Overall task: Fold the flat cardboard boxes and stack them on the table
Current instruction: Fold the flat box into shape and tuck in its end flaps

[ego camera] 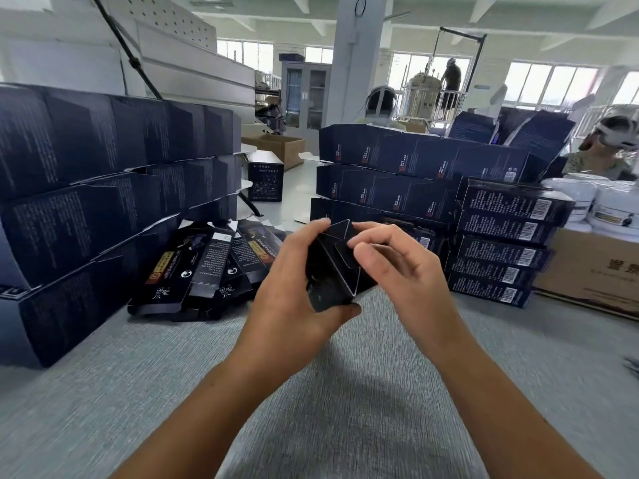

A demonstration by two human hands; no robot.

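A small black cardboard box [332, 267] is held in the air above the grey table [345, 392], partly opened with its end flaps sticking up. My left hand [294, 288] grips it from the left and underneath. My right hand [397, 264] pinches a flap at its top right. A loose pile of flat black boxes [207, 267] lies on the table behind my left hand. Folded boxes stand stacked at the left [103, 188], at the back middle [397, 174] and at the right [501, 236].
A brown carton [594, 267] with white tubs [601, 205] on it stands at the right. A single upright black box [265, 176] stands at the back between the stacks. People sit behind the stacks. The table surface nearest me is bare grey.
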